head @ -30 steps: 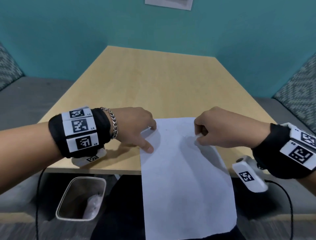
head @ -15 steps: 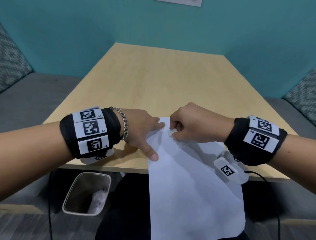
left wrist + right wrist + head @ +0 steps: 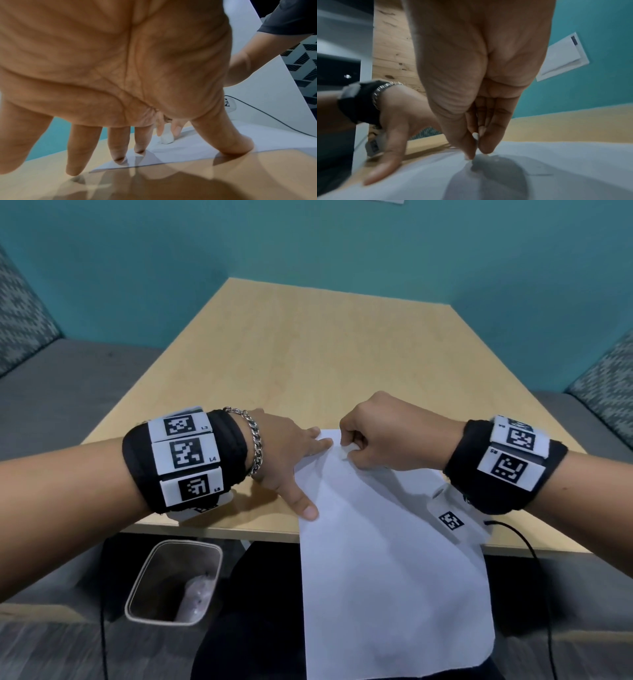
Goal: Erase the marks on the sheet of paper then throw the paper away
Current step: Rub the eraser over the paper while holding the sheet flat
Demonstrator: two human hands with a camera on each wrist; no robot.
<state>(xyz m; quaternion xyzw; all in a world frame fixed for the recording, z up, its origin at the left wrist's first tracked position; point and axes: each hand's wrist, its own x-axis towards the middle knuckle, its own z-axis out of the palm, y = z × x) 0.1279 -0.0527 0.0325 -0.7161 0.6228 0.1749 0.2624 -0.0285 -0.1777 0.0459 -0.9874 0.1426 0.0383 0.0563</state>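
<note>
Paper (image 3: 383, 559), a white sheet, lies with its far end on the wooden table (image 3: 325, 347) and its near end hanging over the front edge. The left hand (image 3: 291, 457) is spread wide, straight fingers and thumb pressing the sheet's left edge and far corner flat, as it did a second ago. The right hand (image 3: 387, 436) is curled tight, thumb and fingertips pinching a small white eraser (image 3: 166, 139) whose lower end touches the paper near the far left corner. One second ago that hand worked near the sheet's far right side; half a second ago it had moved to the middle; now it sits just beside the left hand's fingertips (image 3: 139, 150). The head view has also swung right and nearer, so the table fills more of the picture. A waste bin (image 3: 171, 577) stands on the floor below the table's front edge, left of the hanging sheet. Marks on the paper are too faint to make out.
</note>
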